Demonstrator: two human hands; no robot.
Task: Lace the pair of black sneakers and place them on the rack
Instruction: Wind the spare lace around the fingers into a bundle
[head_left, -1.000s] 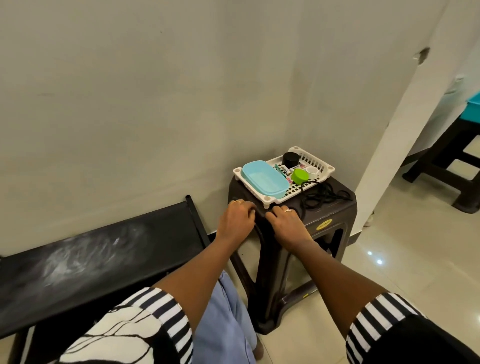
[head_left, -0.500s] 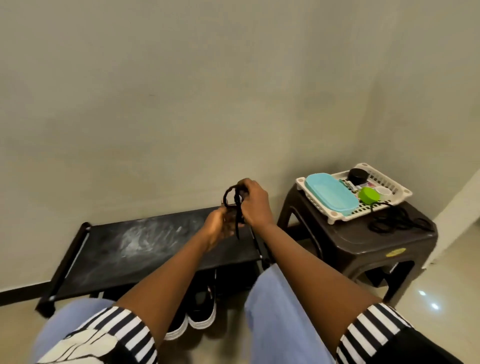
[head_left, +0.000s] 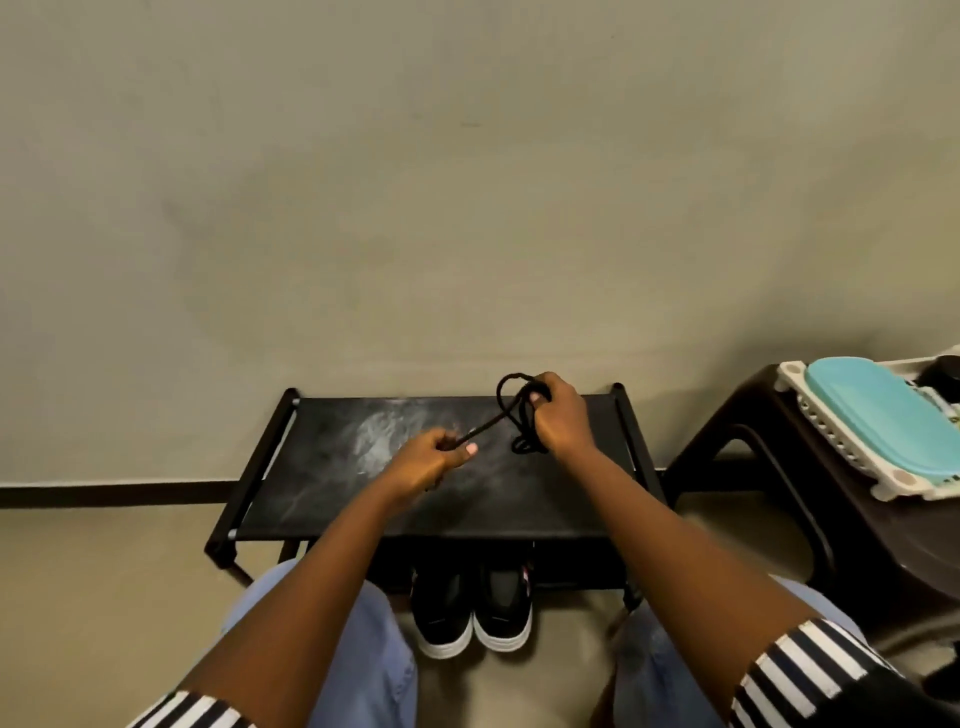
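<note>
We held the black lace (head_left: 511, 410) above the rack (head_left: 519, 499): our right hand (head_left: 558, 415) gripped its bunched loops, our left hand (head_left: 434, 460) pinched one end. The black sneakers (head_left: 472, 608) sat under the rack, below both hands.

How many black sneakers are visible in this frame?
2. The left sneaker and the right sneaker stand side by side on the floor, toes out, heels tucked under the black rack. The rack hides their rear parts; nothing more shows beneath it.
</note>
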